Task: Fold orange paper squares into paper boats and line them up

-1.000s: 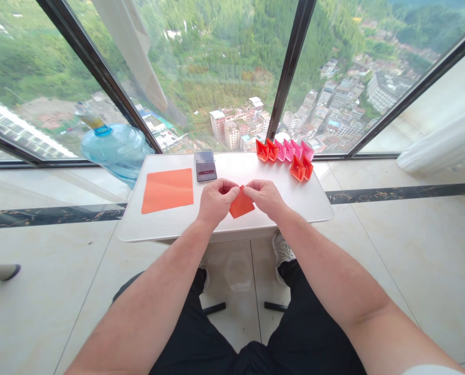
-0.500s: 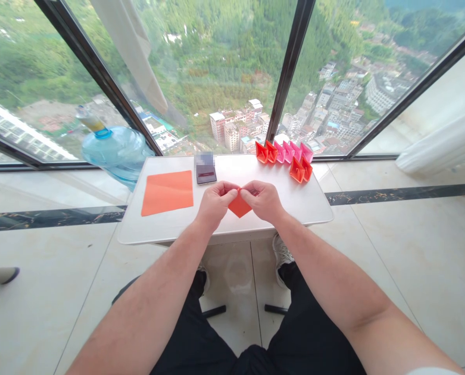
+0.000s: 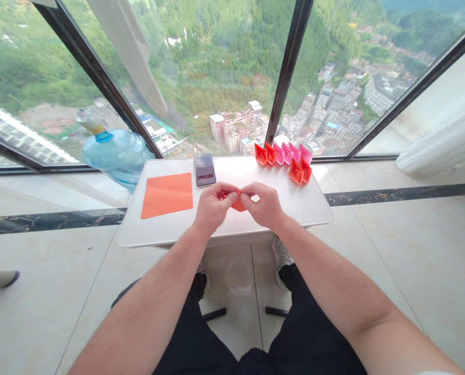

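Note:
Between both hands is a small folded piece of orange-red paper [image 3: 238, 204], held above the near part of a white table [image 3: 170, 227]. My left hand [image 3: 215, 204] pinches its left side with thumb and fingers. From the right, my right hand [image 3: 262, 203] grips the other side, its fingertips close to the left ones. The fingers cover much of the paper, so its exact fold is hidden. Flat on the table to the left lies an orange paper sheet [image 3: 167, 195]. Several folded red and pink paper boats [image 3: 284, 154] stand at the back right, with red ones [image 3: 300, 171] in front.
A dark phone [image 3: 205, 176] lies at the table's back edge, its top part blurred out. Left of the table, a large blue water bottle [image 3: 117, 153] leans by the window. Window frames [image 3: 289, 73] rise behind the table. My shoes [image 3: 282, 258] are below it.
The folded paper has tilted or turned in my fingers, and its lower point shows less than before. Both hands still pinch it in nearly the same place.

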A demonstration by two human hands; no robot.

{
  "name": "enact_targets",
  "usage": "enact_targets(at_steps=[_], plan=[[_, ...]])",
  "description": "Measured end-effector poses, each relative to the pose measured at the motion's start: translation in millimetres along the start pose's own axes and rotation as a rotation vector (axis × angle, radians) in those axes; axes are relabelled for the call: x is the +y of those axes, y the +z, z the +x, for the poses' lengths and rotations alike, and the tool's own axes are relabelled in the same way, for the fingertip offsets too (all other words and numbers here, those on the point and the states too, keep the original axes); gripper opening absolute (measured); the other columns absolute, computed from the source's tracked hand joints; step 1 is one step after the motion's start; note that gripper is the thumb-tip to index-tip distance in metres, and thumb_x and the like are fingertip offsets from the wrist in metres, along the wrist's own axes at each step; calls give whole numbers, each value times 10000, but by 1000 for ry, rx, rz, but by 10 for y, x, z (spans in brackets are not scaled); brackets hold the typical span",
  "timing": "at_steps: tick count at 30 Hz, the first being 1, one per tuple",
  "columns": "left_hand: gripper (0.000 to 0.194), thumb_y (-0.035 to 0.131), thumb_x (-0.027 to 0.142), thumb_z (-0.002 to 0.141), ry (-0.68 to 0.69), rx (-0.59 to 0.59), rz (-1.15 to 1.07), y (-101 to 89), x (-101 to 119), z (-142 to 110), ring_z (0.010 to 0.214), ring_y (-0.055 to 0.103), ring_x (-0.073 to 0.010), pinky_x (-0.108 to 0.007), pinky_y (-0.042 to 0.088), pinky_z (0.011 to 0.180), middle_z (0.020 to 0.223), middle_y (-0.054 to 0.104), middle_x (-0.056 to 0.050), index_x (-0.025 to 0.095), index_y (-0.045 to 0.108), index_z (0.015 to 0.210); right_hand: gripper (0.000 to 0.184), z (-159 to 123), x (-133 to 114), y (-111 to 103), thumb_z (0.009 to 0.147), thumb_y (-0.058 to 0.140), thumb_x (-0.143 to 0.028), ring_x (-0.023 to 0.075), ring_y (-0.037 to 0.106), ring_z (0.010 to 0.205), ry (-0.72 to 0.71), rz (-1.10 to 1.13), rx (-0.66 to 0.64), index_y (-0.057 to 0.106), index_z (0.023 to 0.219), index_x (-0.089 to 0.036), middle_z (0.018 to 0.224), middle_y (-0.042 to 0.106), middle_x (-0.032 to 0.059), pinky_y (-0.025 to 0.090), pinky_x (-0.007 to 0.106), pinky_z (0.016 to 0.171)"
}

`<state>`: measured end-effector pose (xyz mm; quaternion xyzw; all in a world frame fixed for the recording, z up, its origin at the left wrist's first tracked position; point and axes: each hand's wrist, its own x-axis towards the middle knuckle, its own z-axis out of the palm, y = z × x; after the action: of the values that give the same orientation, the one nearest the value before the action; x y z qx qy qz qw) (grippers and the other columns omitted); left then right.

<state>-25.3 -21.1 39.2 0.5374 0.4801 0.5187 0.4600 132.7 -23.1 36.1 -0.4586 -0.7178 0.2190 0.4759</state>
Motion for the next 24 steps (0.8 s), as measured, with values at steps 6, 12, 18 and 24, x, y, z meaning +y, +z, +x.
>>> enact_targets(at_steps=[6,12,18,24], plan=[[149,750,307,728,24,37,50,8,-14,-3,795,659,-185,-309,532,758,808,730,-32,185,740,812,148,-10,11,6,848,566,-207,166,629,760,1,-16,6,712,824,-216,805,704,26,509,302,756],[127,739,300,738,34,67,66,16,-10,-11,792,666,-191,-315,537,756,807,735,-32,190,743,802,117,-20,24,23,863,594,-261,178,657,813,66,-3,31,705,877,-227,876,727,29,527,319,808],[134,745,295,733,20,76,5,24,-30,-12,795,666,-188,-311,536,762,821,740,-37,185,748,811,80,-17,49,22,856,631,-281,185,656,837,49,-16,82,694,864,-232,875,719,27,528,331,834],[195,756,346,725,-32,83,-103,42,-73,-12,807,670,-190,-317,535,774,837,743,-46,180,754,828,124,-25,51,24,886,601,-240,195,662,885,-15,-47,96,724,874,-245,903,731,40,527,336,837]])
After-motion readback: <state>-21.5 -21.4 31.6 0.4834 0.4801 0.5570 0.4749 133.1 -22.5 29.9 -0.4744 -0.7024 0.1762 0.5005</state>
